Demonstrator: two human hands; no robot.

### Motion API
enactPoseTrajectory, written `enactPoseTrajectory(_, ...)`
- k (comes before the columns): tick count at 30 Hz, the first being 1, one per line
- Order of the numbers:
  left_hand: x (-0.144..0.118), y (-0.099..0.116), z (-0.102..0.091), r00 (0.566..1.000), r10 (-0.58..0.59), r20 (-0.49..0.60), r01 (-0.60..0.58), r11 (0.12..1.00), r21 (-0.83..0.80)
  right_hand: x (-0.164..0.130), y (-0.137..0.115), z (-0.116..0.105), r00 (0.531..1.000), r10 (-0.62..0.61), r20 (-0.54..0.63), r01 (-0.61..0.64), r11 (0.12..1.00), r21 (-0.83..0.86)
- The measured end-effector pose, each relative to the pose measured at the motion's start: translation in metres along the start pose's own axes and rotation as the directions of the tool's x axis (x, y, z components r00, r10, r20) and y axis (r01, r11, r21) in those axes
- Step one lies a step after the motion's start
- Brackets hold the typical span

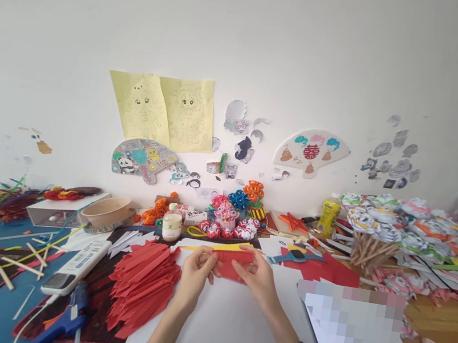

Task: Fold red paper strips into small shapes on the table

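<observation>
A small piece of red paper (228, 265) is stretched between my two hands above a large white sheet (226, 322). My left hand (199, 265) pinches its left side, thumb on the near face. On the other side my right hand (255, 274) grips the right part with thumb and fingers. Just behind the hands lies a strip of yellow paper (217, 247). Left of my left hand, many folded red paper pieces (143, 285) are heaped in an overlapping pile.
A blue glue gun (67, 320) and a white power strip (77, 268) lie at left. Behind stand a bottle (172, 223) and pipe-cleaner flowers (225, 211). At right are a tablet (328, 338), partly blurred, a blue watch (297, 256) and bunched paper flowers (382, 219).
</observation>
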State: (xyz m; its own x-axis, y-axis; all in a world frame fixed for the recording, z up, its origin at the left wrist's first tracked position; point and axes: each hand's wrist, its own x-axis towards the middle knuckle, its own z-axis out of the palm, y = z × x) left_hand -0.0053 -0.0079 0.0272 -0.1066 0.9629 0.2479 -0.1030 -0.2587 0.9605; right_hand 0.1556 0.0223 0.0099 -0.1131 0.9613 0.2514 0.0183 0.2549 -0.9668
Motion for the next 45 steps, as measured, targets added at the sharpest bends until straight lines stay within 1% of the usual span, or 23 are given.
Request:
enactPoseTrajectory(2, -0.002, 0.000, 0.005, 0.999, -0.041, 0.030, 0.043, 0.996, -0.078, 0.001, 0.002, 0.002, 0.996, 0.046, 0.073, -0.053, 0.993, 0.103)
enactPoseTrajectory(4, -0.005, -0.001, 0.011, 0.995, -0.062, 0.072, 0.070, 0.991, -0.118, 0.000, 0.001, 0.005, 0.988, 0.019, 0.153, -0.044, 0.986, 0.163)
enactPoseTrajectory(5, -0.006, -0.002, 0.013, 0.994, -0.066, 0.086, 0.076, 0.989, -0.123, -0.001, -0.001, 0.006, 0.986, -0.008, 0.169, -0.022, 0.984, 0.174)
enactPoseTrajectory(9, -0.007, -0.004, 0.017, 0.994, -0.058, 0.088, 0.063, 0.997, -0.054, -0.003, -0.005, 0.004, 0.990, -0.074, 0.119, 0.058, 0.990, 0.132)
enactPoseTrajectory(14, -0.006, -0.003, 0.015, 0.994, -0.043, 0.104, 0.041, 0.999, 0.024, -0.002, -0.003, -0.002, 0.992, -0.079, 0.098, 0.072, 0.995, 0.074)
enactPoseTrajectory(16, -0.008, -0.003, 0.017, 0.996, -0.026, 0.082, 0.024, 0.999, 0.031, -0.003, -0.003, -0.001, 0.995, -0.071, 0.075, 0.066, 0.996, 0.067)
enactPoseTrajectory(18, -0.012, -0.005, 0.022, 1.000, 0.009, 0.016, -0.009, 1.000, 0.021, -0.005, -0.005, 0.003, 0.997, -0.066, 0.051, 0.061, 0.994, 0.091)
enactPoseTrajectory(21, -0.018, -0.008, 0.032, 0.995, 0.050, -0.088, -0.052, 0.998, -0.021, -0.008, -0.010, 0.009, 0.996, -0.067, 0.057, 0.057, 0.983, 0.173)
enactPoseTrajectory(23, -0.020, -0.010, 0.035, 0.994, 0.046, -0.097, -0.050, 0.998, -0.041, -0.009, -0.011, 0.010, 0.995, -0.087, 0.058, 0.075, 0.980, 0.182)
enactPoseTrajectory(26, -0.018, -0.010, 0.034, 1.000, 0.013, -0.023, -0.013, 1.000, 0.003, -0.008, -0.009, 0.007, 0.994, -0.108, 0.018, 0.106, 0.991, 0.078)
enactPoseTrajectory(28, -0.015, -0.010, 0.029, 0.999, 0.027, 0.019, -0.028, 0.995, 0.094, -0.007, -0.006, 0.002, 0.995, -0.096, -0.009, 0.095, 0.995, -0.025)
enactPoseTrajectory(30, -0.013, -0.011, 0.025, 0.998, 0.059, 0.033, -0.064, 0.983, 0.174, -0.006, -0.005, -0.001, 0.997, -0.076, -0.015, 0.074, 0.992, -0.100)
enactPoseTrajectory(31, -0.011, -0.013, 0.023, 0.998, 0.062, 0.029, -0.067, 0.980, 0.187, -0.005, -0.004, -0.003, 0.997, -0.070, -0.011, 0.068, 0.990, -0.120)
enactPoseTrajectory(33, -0.009, -0.017, 0.021, 0.999, 0.033, 0.014, -0.035, 0.987, 0.156, -0.005, -0.004, -0.003, 0.997, -0.073, 0.010, 0.074, 0.990, -0.117)
enactPoseTrajectory(36, -0.008, -0.020, 0.020, 1.000, -0.030, 0.008, 0.030, 0.997, 0.077, -0.005, -0.003, -0.001, 0.995, -0.089, 0.047, 0.091, 0.995, -0.028)
enactPoseTrajectory(38, -0.007, -0.017, 0.018, 0.997, -0.048, 0.065, 0.040, 0.993, 0.109, -0.004, -0.002, 0.000, 0.995, -0.080, 0.054, 0.079, 0.997, 0.027)
enactPoseTrajectory(39, -0.007, -0.014, 0.016, 0.994, -0.031, 0.106, 0.013, 0.986, 0.168, -0.003, -0.001, 0.000, 0.996, -0.071, 0.050, 0.069, 0.997, 0.035)
enactPoseTrajectory(40, -0.006, -0.011, 0.013, 0.989, 0.004, 0.146, -0.040, 0.968, 0.247, -0.002, 0.001, 0.000, 0.997, -0.062, 0.043, 0.061, 0.998, 0.026)
enactPoseTrajectory(41, -0.007, -0.006, 0.010, 0.982, 0.065, 0.177, -0.123, 0.932, 0.340, -0.001, 0.002, -0.001, 0.998, -0.058, 0.035, 0.058, 0.998, 0.003)
enactPoseTrajectory(42, -0.007, -0.002, 0.006, 0.971, 0.145, 0.193, -0.217, 0.874, 0.434, -0.001, 0.002, -0.002, 0.998, -0.058, 0.026, 0.059, 0.998, -0.030)
enactPoseTrajectory(43, -0.007, 0.002, 0.003, 0.951, 0.225, 0.210, -0.304, 0.800, 0.518, 0.000, 0.003, -0.004, 0.998, -0.064, 0.026, 0.065, 0.995, -0.070)
enactPoseTrajectory(45, -0.009, 0.007, -0.003, 0.889, 0.340, 0.307, -0.457, 0.612, 0.646, 0.000, 0.003, -0.007, 0.995, -0.096, 0.036, 0.101, 0.982, -0.157)
